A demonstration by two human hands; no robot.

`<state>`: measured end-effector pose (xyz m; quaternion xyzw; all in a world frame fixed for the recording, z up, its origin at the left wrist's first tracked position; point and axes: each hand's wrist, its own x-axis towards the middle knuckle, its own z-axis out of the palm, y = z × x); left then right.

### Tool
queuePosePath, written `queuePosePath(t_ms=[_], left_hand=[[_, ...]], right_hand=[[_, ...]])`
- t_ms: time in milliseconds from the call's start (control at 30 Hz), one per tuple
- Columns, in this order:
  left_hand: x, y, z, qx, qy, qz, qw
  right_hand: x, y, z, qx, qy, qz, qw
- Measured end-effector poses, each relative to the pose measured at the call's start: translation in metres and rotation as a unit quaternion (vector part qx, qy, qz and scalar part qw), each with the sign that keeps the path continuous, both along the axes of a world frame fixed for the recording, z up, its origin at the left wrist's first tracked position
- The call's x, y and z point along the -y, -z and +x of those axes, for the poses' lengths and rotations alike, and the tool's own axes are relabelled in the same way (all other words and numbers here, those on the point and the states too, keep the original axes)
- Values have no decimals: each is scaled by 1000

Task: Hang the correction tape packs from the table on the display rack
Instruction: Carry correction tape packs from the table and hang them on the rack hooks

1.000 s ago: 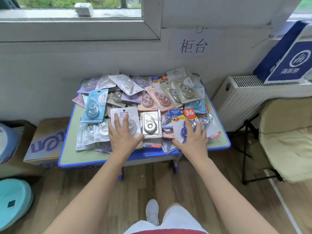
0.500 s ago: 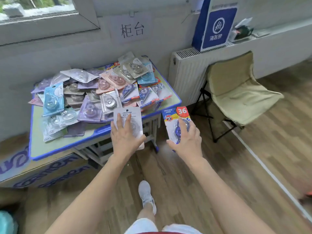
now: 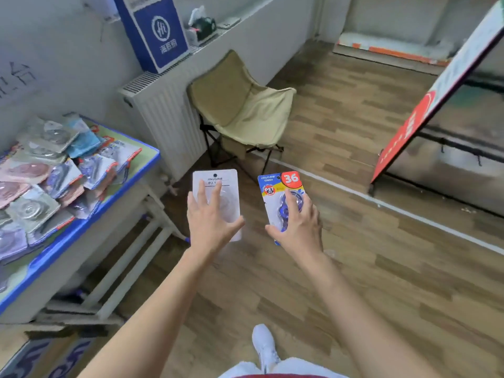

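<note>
My left hand (image 3: 211, 218) holds a white correction tape pack (image 3: 218, 181) out over the floor, fingers spread on its front and thumb at its edge. My right hand (image 3: 298, 225) grips a blue-and-yellow correction tape pack (image 3: 278, 186) with a red "36" badge. Both packs are upright, side by side. A pile of several more packs (image 3: 51, 173) lies on the blue-edged table (image 3: 90, 222) at the left. The display rack (image 3: 450, 148), with dark hooks and a red-and-white side panel, stands at the right.
A beige folding chair (image 3: 242, 110) stands ahead by the white radiator (image 3: 163, 113). A blue-and-white box (image 3: 155, 31) sits on the radiator. Cardboard boxes (image 3: 41, 356) lie under the table's near end. Wooden floor with a white line runs toward the rack.
Both hands lifted their packs off the table and carried them right, away from it. The view swung right, bringing the chair and the rack into sight.
</note>
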<state>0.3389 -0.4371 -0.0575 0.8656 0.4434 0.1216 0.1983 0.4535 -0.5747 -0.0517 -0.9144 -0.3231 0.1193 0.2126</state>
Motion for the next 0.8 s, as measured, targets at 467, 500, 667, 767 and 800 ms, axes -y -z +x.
queuePosePath(t_ms=[467, 500, 667, 767, 800], left_hand=[[205, 22, 80, -16, 296, -47, 954], [222, 22, 88, -13, 311, -47, 949], [310, 19, 131, 5, 366, -56, 929], [358, 17, 165, 4, 362, -62, 930], [374, 16, 178, 13, 365, -62, 929]], right_hand=[[249, 13, -19, -31, 306, -2, 952], [267, 13, -17, -27, 318, -4, 948], [353, 12, 14, 6, 375, 11, 927], [405, 8, 44, 17, 381, 15, 924], [422, 6, 56, 25, 383, 23, 923]])
